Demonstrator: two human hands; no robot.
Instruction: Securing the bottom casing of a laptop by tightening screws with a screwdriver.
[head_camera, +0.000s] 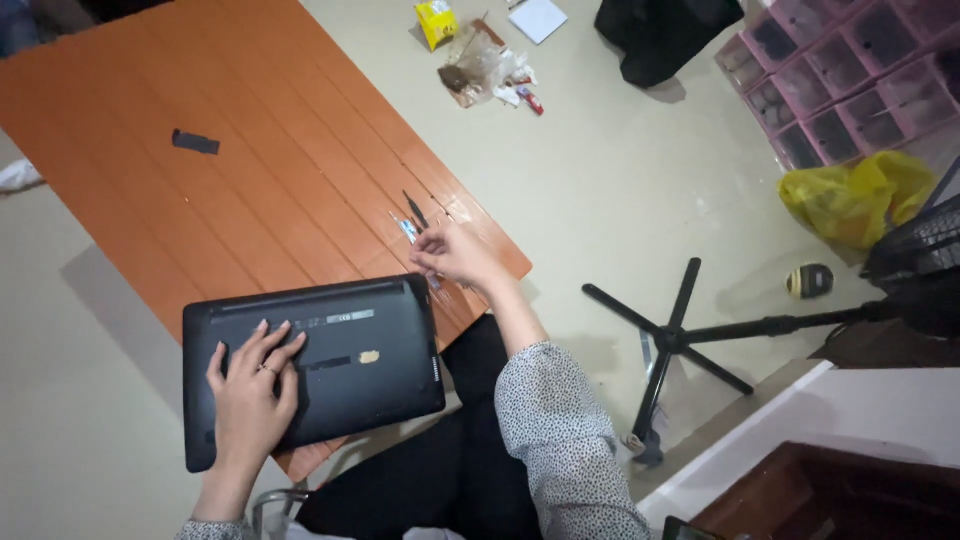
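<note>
A black laptop (340, 350) lies bottom side up on the near corner of an orange wooden table (250, 160). My left hand (250, 390) rests flat on its left part, fingers spread. Just past the laptop's far right corner, my right hand (458, 255) hovers over the table edge with fingers curled near a small dark tool (415, 210) and a small blue-white piece (407, 229). Whether the fingers pinch something I cannot tell.
A small black part (195, 142) lies farther out on the table. On the floor are a black tripod base (675, 335), a yellow bag (850, 195), pink drawer units (840, 75), a clear bag with odds and ends (480, 65) and a dark bag (665, 35).
</note>
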